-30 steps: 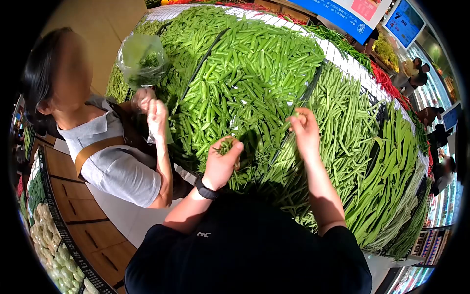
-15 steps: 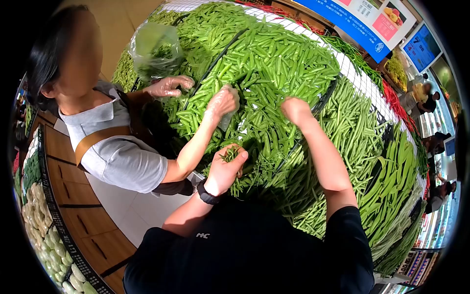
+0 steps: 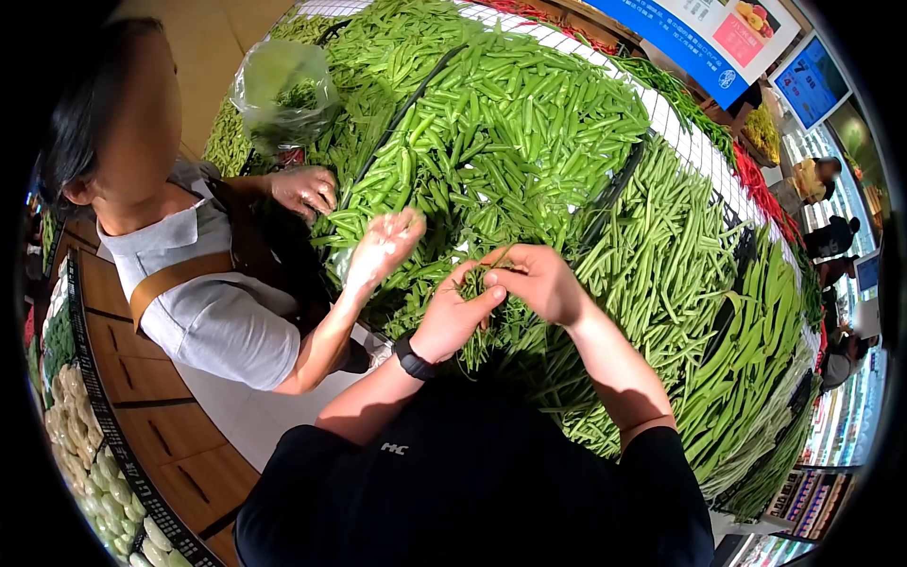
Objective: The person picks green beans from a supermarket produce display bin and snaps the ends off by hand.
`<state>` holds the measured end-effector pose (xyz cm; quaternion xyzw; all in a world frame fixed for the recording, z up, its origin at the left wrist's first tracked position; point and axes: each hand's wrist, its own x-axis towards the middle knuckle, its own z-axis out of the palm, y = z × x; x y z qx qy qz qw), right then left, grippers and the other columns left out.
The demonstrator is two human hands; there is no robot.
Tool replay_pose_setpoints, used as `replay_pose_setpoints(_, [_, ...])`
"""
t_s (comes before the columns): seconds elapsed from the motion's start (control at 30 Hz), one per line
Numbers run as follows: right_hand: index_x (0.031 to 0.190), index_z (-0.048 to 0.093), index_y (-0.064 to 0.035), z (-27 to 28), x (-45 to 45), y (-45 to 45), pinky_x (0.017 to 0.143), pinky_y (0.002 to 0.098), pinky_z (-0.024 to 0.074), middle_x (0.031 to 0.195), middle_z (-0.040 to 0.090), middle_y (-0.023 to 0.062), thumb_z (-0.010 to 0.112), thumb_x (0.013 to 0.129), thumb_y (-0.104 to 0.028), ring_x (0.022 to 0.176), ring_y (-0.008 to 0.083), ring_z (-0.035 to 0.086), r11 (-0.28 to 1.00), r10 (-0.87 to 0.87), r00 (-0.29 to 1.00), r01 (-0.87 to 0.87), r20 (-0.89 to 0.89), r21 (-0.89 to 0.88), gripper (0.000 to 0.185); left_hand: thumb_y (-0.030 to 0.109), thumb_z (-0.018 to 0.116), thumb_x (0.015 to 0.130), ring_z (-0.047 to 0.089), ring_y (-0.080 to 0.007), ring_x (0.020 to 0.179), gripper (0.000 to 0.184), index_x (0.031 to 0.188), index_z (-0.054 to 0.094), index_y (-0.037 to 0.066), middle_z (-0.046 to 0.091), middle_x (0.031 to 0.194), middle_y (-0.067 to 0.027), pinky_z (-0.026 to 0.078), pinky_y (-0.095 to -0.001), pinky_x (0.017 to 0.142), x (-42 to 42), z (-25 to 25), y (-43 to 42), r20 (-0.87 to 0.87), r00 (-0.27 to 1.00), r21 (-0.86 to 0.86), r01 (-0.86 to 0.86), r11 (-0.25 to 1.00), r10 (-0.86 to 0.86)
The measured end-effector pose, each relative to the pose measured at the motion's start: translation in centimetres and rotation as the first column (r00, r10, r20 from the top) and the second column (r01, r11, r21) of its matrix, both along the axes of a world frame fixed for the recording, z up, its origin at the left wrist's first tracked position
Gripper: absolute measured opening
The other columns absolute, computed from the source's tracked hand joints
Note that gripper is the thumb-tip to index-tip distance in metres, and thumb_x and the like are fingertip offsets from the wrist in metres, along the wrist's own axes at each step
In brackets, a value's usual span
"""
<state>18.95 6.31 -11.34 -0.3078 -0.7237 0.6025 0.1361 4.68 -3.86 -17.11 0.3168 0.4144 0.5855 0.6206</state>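
Greens [image 3: 478, 282] partly behind left hand [image 3: 453, 319], right hand [image 3: 540, 283]

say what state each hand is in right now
Left hand: closed around a bunch of thin greens.
Right hand: fingers together at the bunch; whether they grip it cannot be told.

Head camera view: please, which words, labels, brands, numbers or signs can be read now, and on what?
"HC", apparently, in stylised letters: black T-shirt.
"7", with "4" below: blue price screen; its other digits are blurred.
Poster: small characters, not reliably readable.
Black shelf strip: pale characters, too small.
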Motion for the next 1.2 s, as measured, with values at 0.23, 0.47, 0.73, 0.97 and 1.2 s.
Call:
replay_pose_setpoints(0.23, [0.125,0.057,-0.0087,-2.8,2.4,10.3,0.091,0.0371,0.0514,0.117,0.063,0.0127,0.058,0.089,-0.009,0.104,0.0257,0.063,0.712,-0.440,0.781,0.003,0.443,0.702,0.036,0.014,0.054,0.096,0.050,-0.0098,0.055,0.011,0.103,0.055,0.006,0.057,0.070,-0.0020,0.042,-0.0234,0.050,-0.7,-0.7,-0.1,0.144,0.988,-0.065,-0.041,0.997,0.050])
replay_pose_setpoints(0.47, [0.091,0.068,-0.0069,-6.3,3.7,14.7,0.077,0.0417,0.0519,0.089,0.067,0.0167,0.062,0.080,-0.012,0.082,0.0350,0.064,0.577,-0.449,0.688,-0.264,0.571,0.773,0.014,0.008,0.049,0.095,0.043,-0.0087,0.050,0.017,0.108,0.059,0.004,0.047,0.062,0.0015,0.038,-0.0240,0.046,-1.1,-0.5,-0.4,0.221,0.965,-0.090,-0.121,0.989,0.139])
replay_pose_setpoints(0.73, [0.082,0.067,-0.0108,-6.7,4.1,12.0,0.069,0.0420,0.0518,0.087,0.068,0.0101,0.066,0.080,-0.020,0.079,0.0318,0.065,0.569,-0.478,0.774,-0.088,0.416,0.818,0.010,0.019,0.061,0.091,0.053,-0.0126,0.065,0.018,0.095,0.060,0.002,0.060,0.073,-0.0020,0.044,-0.0284,0.063,-6.8,6.2,12.9,-0.215,0.525,0.601,-0.594,0.536,0.823])
replay_pose_setpoints(0.97, [0.086,0.069,-0.0105,-6.5,4.7,12.1,0.071,0.0418,0.0518,0.086,0.067,0.0108,0.067,0.079,-0.021,0.079,0.0313,0.065,0.611,-0.428,0.830,-0.026,0.358,0.791,0.013,0.034,0.070,0.080,0.063,-0.0364,0.094,0.061,0.115,0.054,-0.013,0.065,0.106,-0.0267,0.048,-0.0429,0.087,-27.5,14.0,26.5,-0.261,0.045,0.272,-0.955,0.118,0.964])
replay_pose_setpoints(1.2, [0.084,0.068,-0.0090,-5.9,4.4,11.9,0.069,0.0355,0.0535,0.083,0.068,0.0074,0.068,0.081,-0.021,0.074,0.0260,0.065,0.649,-0.434,0.841,0.043,0.322,0.760,0.013,0.021,0.072,0.081,0.055,-0.0448,0.105,0.057,0.122,0.042,-0.004,0.057,0.107,-0.0299,0.045,-0.0462,0.090,-40.8,4.4,27.7,-0.447,-0.440,0.696,-0.718,-0.006,0.779])
